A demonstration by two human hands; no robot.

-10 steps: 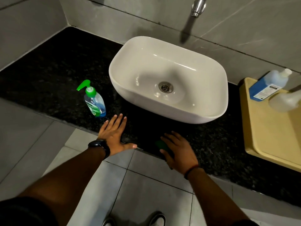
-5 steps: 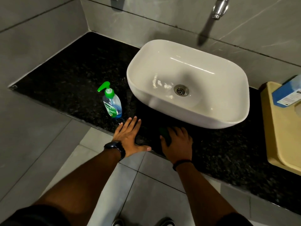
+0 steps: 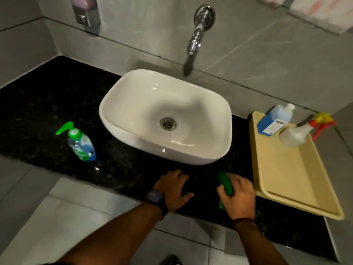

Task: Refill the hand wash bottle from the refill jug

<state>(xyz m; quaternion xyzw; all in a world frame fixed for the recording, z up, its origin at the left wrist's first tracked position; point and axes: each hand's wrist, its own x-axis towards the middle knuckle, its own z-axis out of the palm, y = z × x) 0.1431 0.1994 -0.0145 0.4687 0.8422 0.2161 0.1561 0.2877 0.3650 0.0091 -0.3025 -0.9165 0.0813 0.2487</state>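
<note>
No writing can be read anywhere: the hand wash bottle [image 3: 81, 145] carries a green and white label too blurred to make out, and the blue refill jug [image 3: 273, 120] has a white label with small dark print that is also illegible.

Taking the white basin [image 3: 165, 115] as the landmark — the hand wash bottle stands upright on the black counter [image 3: 38, 104] to the basin's left, clear of it, with a green pump head and blue liquid low in its body. The refill jug lies on its side at the far end of a yellow tray [image 3: 286, 173] to the basin's right, just beside a clear spray bottle [image 3: 298, 133] with a red and yellow trigger. A chrome tap [image 3: 198, 29] juts from the wall above the basin.

In front of the basin, at the counter's near edge, the left hand [image 3: 174, 189] rests on the stone with fingers curled and nothing in it. The right hand [image 3: 237, 197] is closed around a green object [image 3: 226, 183] — what it is cannot be told. Both hands are well apart from the hand wash bottle; the right is near the tray's near corner, far from the jug.
</note>
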